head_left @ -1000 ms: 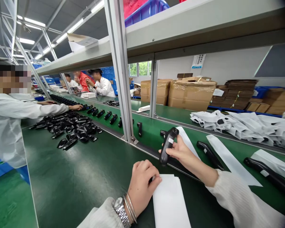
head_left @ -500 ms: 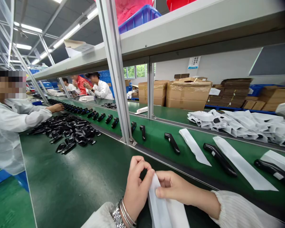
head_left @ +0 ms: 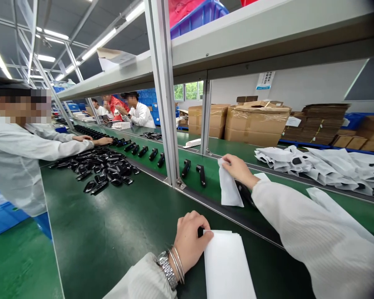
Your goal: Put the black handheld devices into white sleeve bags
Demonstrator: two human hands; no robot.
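1. Here's your right hand (head_left: 238,169), stretched out over the green belt (head_left: 213,176), thumb and fingers pinched together on the upper end of a white sleeve (head_left: 229,189).
2. That sleeve hangs down from your fingertips above the belt; whether its lower edge touches down, I can't tell.
3. Just behind it, partly covered by your right wrist and cuff, lies a black handheld device (head_left: 245,193).
4. And your left hand (head_left: 191,241), watch and bangles at the wrist, is down on the near table (head_left: 137,224), curled narrow, thumb and fingers closed on the top corner of a white stack (head_left: 229,265).
5. That stack lies flat, running from your thumb towards you.
6. Left of the hanging sleeve, two more devices sit on the belt: an angled one (head_left: 201,175) and, beside the metal post (head_left: 163,91), another (head_left: 186,167).
7. To the right, past your forearm, a long white strip (head_left: 333,203) lies on the belt.
8. Over on your left, a co-worker (head_left: 15,137) reaches across a heap of black parts (head_left: 107,168).
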